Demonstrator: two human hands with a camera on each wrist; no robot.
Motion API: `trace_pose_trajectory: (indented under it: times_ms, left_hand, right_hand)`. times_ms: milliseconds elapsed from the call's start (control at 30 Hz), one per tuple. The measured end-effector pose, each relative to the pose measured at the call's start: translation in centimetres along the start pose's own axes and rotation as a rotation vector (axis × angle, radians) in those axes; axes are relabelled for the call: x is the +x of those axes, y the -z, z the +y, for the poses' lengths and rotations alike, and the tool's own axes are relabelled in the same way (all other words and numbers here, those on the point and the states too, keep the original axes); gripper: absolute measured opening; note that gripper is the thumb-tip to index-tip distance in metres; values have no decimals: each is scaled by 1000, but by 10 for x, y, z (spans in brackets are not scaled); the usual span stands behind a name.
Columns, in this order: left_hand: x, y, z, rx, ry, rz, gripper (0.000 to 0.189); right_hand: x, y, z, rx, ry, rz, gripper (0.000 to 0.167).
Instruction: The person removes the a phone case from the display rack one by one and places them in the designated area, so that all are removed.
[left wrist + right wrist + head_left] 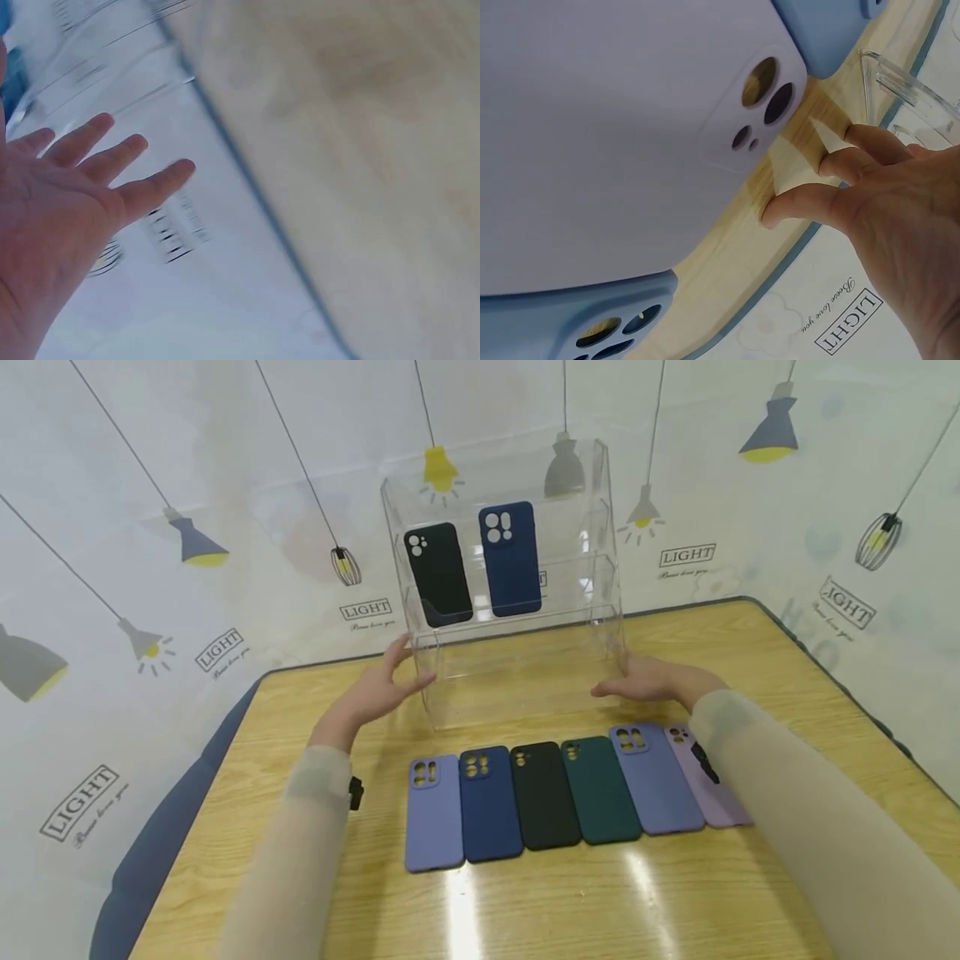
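Note:
A clear acrylic tiered display stand [525, 668] stands at the back of the wooden table. It carries a black phone case [439, 575] and a navy phone case [512, 560], both leaning upright on one tier. My left hand [375, 689] is at the stand's left side, fingers spread; the left wrist view shows the palm and fingers [139, 191] stretched out, holding nothing. At the stand's lower right side is my right hand [648, 679], its thumb pointing inward. In the right wrist view its fingers [810, 204] are slightly bent beside the clear stand [900, 86].
In front of the stand lies a row of phone cases: lilac [435, 814], navy [491, 806], black [545, 795], dark green [602, 789], periwinkle [660, 781] and pale purple [708, 777], the last partly under my right forearm. A lamp-print cloth [285, 527] hangs behind the table.

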State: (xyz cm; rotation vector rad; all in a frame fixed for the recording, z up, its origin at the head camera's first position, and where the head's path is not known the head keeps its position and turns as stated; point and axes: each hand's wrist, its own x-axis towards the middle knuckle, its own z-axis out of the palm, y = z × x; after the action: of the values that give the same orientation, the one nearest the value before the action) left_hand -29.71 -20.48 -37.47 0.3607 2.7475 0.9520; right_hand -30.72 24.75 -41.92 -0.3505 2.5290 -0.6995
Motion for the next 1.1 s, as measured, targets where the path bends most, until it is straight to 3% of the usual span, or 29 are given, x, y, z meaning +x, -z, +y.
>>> trace_pose_trajectory:
  times_ms: [200, 333, 400, 500, 667, 900, 1100]
  left_hand:
    - [-2, 52, 54, 33, -134, 277, 76]
    - [2, 76, 90, 113, -242, 415, 58]
    - [6, 85, 104, 163, -270, 449, 52]
    - [14, 95, 117, 218, -255, 440, 51]
    - [30, 101, 115, 199, -185, 381, 64]
    - [46, 89, 103, 181, -175, 335, 81]
    - [54, 80, 96, 269, -161, 397, 74]
  right_hand:
    - [-1, 1, 1, -5, 14, 19, 117]
    - [-2, 2, 0, 3, 8, 21, 117]
    - [-3, 2, -1, 8, 4, 21, 117]
    - [-3, 1, -3, 24, 0, 22, 120]
    - [-1, 0, -3, 37, -8, 30, 120]
    - [-2, -1, -2, 43, -21, 33, 115]
    - [-3, 0, -4, 21, -22, 39, 114]
